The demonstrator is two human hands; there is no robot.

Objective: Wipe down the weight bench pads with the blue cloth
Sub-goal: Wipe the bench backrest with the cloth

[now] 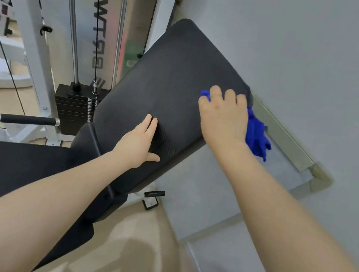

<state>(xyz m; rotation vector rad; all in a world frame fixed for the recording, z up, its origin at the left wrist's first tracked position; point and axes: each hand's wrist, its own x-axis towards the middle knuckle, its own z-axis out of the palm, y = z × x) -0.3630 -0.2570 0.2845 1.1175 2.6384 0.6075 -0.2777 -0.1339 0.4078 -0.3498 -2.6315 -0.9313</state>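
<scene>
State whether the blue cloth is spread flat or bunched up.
Bunched up: the blue cloth is crumpled under the right hand, with loose folds hanging off the pad's edge.

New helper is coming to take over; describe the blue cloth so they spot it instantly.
Find the big black backrest pad tilted up toward the grey wall. At its far right edge, the right hand presses down a crumpled cloth. It is the only vivid blue thing among black padding and white frame.
</scene>
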